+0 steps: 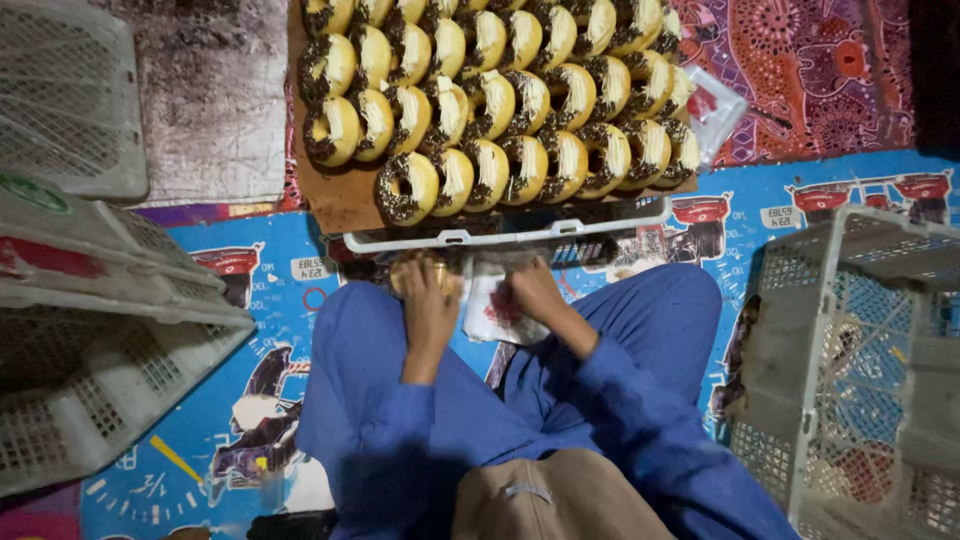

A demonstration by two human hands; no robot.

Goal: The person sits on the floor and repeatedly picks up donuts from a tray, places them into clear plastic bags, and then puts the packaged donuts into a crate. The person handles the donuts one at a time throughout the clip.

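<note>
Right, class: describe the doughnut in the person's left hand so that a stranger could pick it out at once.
Start at the brown board at the top, packed with rows of iced doughnuts. Just below it runs a white crate rim, and under that rim the left hand grips the doughnut. It is the only one off the board and partly hidden by fingers.

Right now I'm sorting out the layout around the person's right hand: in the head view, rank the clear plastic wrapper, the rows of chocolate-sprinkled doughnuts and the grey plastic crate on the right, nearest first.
1. Clear plastic wrapper: under the right hand, touching it.
2. Rows of chocolate-sprinkled doughnuts: ahead, on the brown board.
3. Grey plastic crate: far right, on the floor mat.
</note>
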